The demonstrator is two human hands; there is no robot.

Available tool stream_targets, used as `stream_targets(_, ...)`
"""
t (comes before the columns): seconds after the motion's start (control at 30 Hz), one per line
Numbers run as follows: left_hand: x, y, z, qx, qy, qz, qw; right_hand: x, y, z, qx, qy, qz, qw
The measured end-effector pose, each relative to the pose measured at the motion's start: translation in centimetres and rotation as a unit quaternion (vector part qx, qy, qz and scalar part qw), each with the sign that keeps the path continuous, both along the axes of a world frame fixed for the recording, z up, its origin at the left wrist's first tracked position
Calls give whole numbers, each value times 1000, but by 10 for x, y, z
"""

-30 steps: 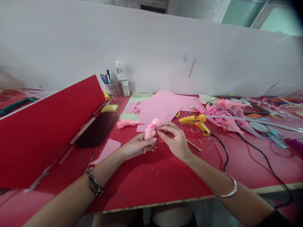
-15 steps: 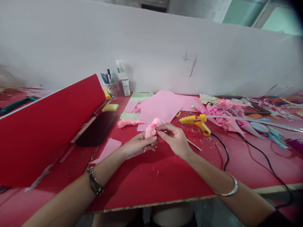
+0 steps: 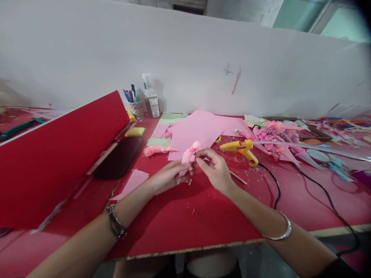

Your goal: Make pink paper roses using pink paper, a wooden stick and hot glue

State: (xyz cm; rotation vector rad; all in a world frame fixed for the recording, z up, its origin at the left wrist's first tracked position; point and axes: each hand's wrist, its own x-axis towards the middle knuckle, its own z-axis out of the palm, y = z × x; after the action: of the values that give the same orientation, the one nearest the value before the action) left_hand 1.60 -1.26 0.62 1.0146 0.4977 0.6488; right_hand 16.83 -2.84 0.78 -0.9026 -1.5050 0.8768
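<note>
In the middle of the head view is a small pink figure [image 3: 189,157] with a round ball on top. It looks like soft modelling clay or wrapped pink paper. My left hand [image 3: 169,178] is closed around its lower part, with the thumb across the front. From the right, my right hand [image 3: 213,166] is closed in a pinch at the figure's upper side. Whether a small separate piece sits between those fingertips cannot be made out. Just behind my left hand lies a clear packet of pink clay [image 3: 159,150].
A yellow glue gun [image 3: 239,148] with a black cord lies right of my hands, near a wooden stick [image 3: 238,177]. Pink sheets [image 3: 199,127] lie behind. Left are a dark phone [image 3: 118,158] and a raised red board [image 3: 63,158]. Decorated pink cones [image 3: 275,141] crowd the right.
The pink figure has shifted slightly right and up and now leans to the right. My left fingers have turned with it, while my right hand stays nearly in place.
</note>
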Motion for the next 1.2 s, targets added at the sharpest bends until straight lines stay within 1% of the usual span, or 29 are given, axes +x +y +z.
stream_targets(0.1, 2, 2, 1, 2, -6, 11, 1000, 0, 1, -1, -15, 22, -2, 1000)
stream_targets(0.2, 3, 2, 1, 18, -5, 41, 999, -1, 1, -2, -22, 33, -35, 999)
stream_targets(0.27, 3, 1, -1, 32, 7, 56, 998, -1, 0, -3, -33, -1, -37, 999)
stream_targets(0.37, 1, -1, -7, 50, 42, 29, 997, -2, -2, -4, -40, -69, -15, 997)
stream_targets(0.47, -1, -1, -12, 73, 74, 10, 994, -2, -4, -3, 3, -103, -31, 994)
stream_targets(0.57, -1, 1, -13, 90, 76, 6, 993, -1, -4, -1, 50, -132, -37, 989)
stream_targets(0.67, 0, 1, -12, 103, 68, 2, 992, 0, -4, -1, 55, -130, -37, 989)
stream_targets(0.73, 1, 1, -10, 111, 62, 14, 992, -1, -3, -1, 37, -110, -26, 993)
stream_targets(0.83, 3, 1, -7, 121, 52, 56, 990, -1, -2, -2, 6, -81, -13, 997)
stream_targets(0.9, 3, 2, -4, 125, 49, 86, 987, 0, 0, -2, -4, -98, -15, 995)
stream_targets(0.97, 3, 3, -1, 121, 43, 110, 986, 3, 2, -3, -8, -154, 0, 988)
stream_targets(1.0, 3, 4, 0, 118, 41, 119, 985, 5, 2, -4, -8, -195, 22, 981)
stream_targets(1.1, 1, 5, 0, 128, 65, 144, 979, 10, 4, -7, -2, -327, 107, 939)
stream_targets(1.17, 0, 5, -1, 156, 106, 161, 969, 14, 4, -8, 0, -377, 139, 916)
stream_targets(1.2, 0, 4, -1, 170, 129, 168, 963, 15, 4, -8, 0, -386, 145, 911)
